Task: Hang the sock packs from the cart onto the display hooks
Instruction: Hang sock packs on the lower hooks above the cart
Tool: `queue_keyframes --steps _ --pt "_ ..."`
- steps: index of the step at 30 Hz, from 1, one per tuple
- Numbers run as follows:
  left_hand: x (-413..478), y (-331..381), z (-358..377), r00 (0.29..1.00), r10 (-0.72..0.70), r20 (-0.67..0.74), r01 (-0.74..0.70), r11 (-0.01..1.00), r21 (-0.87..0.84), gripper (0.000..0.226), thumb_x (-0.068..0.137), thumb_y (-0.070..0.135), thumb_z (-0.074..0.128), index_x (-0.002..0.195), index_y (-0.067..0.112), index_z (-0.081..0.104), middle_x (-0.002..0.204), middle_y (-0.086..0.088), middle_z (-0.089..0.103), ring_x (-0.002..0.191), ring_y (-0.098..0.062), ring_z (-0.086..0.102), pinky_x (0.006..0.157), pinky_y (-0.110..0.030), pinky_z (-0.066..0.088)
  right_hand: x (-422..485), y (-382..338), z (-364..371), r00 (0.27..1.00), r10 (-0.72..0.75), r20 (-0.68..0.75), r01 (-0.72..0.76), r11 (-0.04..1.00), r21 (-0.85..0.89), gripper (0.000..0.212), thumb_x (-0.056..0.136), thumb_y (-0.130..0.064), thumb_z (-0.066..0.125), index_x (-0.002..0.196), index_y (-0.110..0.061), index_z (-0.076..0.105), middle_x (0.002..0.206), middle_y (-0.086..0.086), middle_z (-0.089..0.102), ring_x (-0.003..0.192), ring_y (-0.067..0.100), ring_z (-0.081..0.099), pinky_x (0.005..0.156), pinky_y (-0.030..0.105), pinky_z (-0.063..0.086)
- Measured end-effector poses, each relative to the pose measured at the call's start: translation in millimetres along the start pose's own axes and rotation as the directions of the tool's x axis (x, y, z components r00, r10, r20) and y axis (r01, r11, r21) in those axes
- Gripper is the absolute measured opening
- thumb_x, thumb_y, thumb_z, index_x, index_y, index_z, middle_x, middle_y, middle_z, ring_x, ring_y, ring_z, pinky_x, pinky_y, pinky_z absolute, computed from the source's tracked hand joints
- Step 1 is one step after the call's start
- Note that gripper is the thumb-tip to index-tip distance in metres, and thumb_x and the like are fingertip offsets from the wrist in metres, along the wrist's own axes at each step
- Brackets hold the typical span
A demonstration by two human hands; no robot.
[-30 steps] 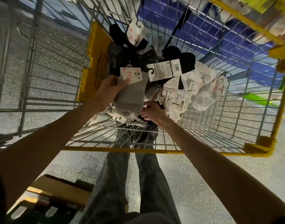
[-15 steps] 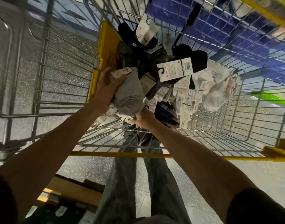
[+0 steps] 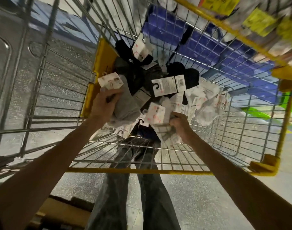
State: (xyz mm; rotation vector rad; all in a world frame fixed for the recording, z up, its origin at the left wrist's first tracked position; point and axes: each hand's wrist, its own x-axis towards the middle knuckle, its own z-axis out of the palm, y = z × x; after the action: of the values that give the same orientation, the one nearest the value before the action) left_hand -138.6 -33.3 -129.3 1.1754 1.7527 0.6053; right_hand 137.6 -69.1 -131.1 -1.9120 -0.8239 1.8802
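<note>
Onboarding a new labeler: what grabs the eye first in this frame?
Inside the yellow-rimmed wire cart, the left hand grips a grey sock pack at centre-left and the right hand grips a white sock pack at centre. Beyond them lies a jumble of black packs, with loose white packs to the right.

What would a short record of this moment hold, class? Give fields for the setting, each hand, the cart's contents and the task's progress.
setting: wire cart with a yellow rim, seen from above, on a speckled floor
left hand: grips a grey sock pack just below its card label
right hand: grips a white sock pack
cart contents: black sock packs at the far end, a heap of white packs to the right
progress: both held packs are inside the cart; none hung; display hooks not clearly in view
</note>
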Motion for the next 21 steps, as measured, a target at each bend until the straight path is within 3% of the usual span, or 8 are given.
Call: queue_keyframes --steps 2,4,7,10,12,14,17,21 --pt "-1 6 2 0.999 -0.046 -0.015 0.045 0.999 -0.009 0.024 0.094 0.012 0.063 0.113 0.025 0.068 0.128 -0.011 0.062 0.122 -0.028 0.054 0.099 -0.032 0.048 -2 -6 -14 0.996 0.057 -0.062 -0.045 0.983 0.18 0.026 0.066 0.01 0.043 0.086 0.004 0.059 0.073 0.009 0.071 0.07 0.032 0.069 0.051 0.036 0.056" --pt "-4 11 4 0.999 -0.042 0.022 0.043 0.999 -0.022 0.022 0.092 0.007 0.064 0.109 0.019 0.071 0.127 -0.007 0.063 0.125 -0.027 0.054 0.095 -0.02 0.046 -3 -13 -16 0.997 0.056 -0.06 -0.039 0.965 0.257 0.025 0.052 0.002 0.044 0.075 0.003 0.053 0.078 0.016 0.06 0.08 0.037 0.06 0.059 0.037 0.05" --pt "-11 24 9 0.984 -0.101 0.146 0.131 0.969 -0.208 0.021 0.093 0.006 0.06 0.099 0.023 0.073 0.125 -0.006 0.064 0.126 -0.026 0.052 0.101 -0.035 0.047 -11 -27 -2 1.0 -0.003 0.022 -0.003 0.953 0.302 0.013 0.066 0.008 0.043 0.066 -0.004 0.047 0.07 0.006 0.056 0.074 0.023 0.057 0.052 0.023 0.05" --pt "-18 38 18 0.95 -0.162 0.267 0.239 0.927 -0.289 0.022 0.097 0.033 0.057 0.104 0.019 0.071 0.109 -0.004 0.071 0.112 -0.028 0.062 0.094 -0.049 0.051 -13 -38 22 0.992 -0.059 0.111 0.024 0.954 0.299 0.023 0.077 0.007 0.047 0.089 -0.007 0.061 0.077 -0.004 0.069 0.086 0.022 0.064 0.074 0.034 0.056" --pt "-21 49 21 0.921 -0.186 0.342 0.318 0.868 -0.382 0.048 0.088 0.061 0.055 0.11 0.021 0.069 0.112 -0.005 0.073 0.108 -0.027 0.067 0.096 -0.052 0.051 -11 -42 37 0.99 -0.069 0.125 0.029 0.955 0.296 0.027 0.082 -0.002 0.054 0.108 -0.008 0.061 0.095 0.003 0.07 0.098 0.027 0.064 0.091 0.045 0.05" --pt "-20 53 21 0.908 -0.152 0.389 0.33 0.833 -0.444 0.065 0.081 0.075 0.05 0.117 0.024 0.067 0.119 -0.002 0.071 0.112 -0.022 0.067 0.092 -0.046 0.053 -11 -44 47 0.983 -0.08 0.163 0.028 0.954 0.3 0.034 0.089 -0.01 0.054 0.122 -0.007 0.056 0.112 0.012 0.067 0.108 0.031 0.063 0.098 0.048 0.05" --pt "-17 55 19 0.908 -0.149 0.392 0.32 0.851 -0.416 0.05 0.081 0.062 0.06 0.111 0.023 0.069 0.113 0.002 0.073 0.107 -0.017 0.069 0.088 -0.036 0.056 -15 -42 55 0.965 -0.104 0.239 0.029 0.954 0.298 0.042 0.095 -0.016 0.054 0.136 -0.012 0.045 0.128 0.014 0.06 0.118 0.031 0.06 0.102 0.052 0.048" --pt "-15 49 20 0.9 -0.19 0.393 0.349 0.854 -0.385 0.017 0.091 0.034 0.064 0.105 0.024 0.067 0.093 0.013 0.076 0.088 -0.006 0.072 0.074 -0.024 0.059 -22 -42 55 0.933 -0.114 0.34 0.04 0.975 0.217 0.04 0.098 -0.012 0.054 0.137 -0.016 0.043 0.13 0.013 0.058 0.12 0.029 0.059 0.101 0.051 0.049"
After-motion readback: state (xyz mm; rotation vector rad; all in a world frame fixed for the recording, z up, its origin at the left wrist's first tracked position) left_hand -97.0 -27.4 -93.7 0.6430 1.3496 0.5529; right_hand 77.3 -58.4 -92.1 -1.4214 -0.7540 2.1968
